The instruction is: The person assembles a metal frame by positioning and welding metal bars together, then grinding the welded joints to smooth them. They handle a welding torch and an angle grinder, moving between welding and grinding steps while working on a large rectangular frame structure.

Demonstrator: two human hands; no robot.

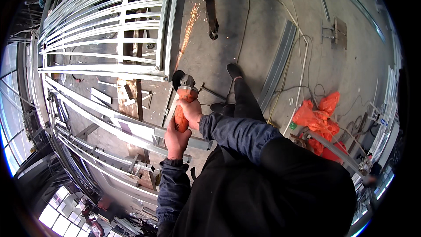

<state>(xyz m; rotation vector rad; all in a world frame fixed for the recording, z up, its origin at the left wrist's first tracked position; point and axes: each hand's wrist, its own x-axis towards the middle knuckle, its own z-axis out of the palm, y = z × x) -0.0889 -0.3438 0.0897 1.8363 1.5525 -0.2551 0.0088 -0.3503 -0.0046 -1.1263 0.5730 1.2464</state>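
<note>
An orange angle grinder (181,121) is gripped by both of my hands. My left hand (177,140) is closed around the rear of its body. Nearer its metal head, my right hand (191,112) wraps the body from the right. The dark disc (177,80) is at the lower right corner of a welded metal frame (164,30) with many parallel bars. A stream of orange sparks (187,33) flies away from the disc along the frame's right side. Exact contact between disc and metal is too small to make out.
Long metal profiles (105,118) and wooden beams (131,92) lie under and beside the frame. On the right are a grey channel (278,63), cables, a pale pipe (302,79) and orange-red plastic bags (318,118). A dark strap-like object (210,8) is ahead.
</note>
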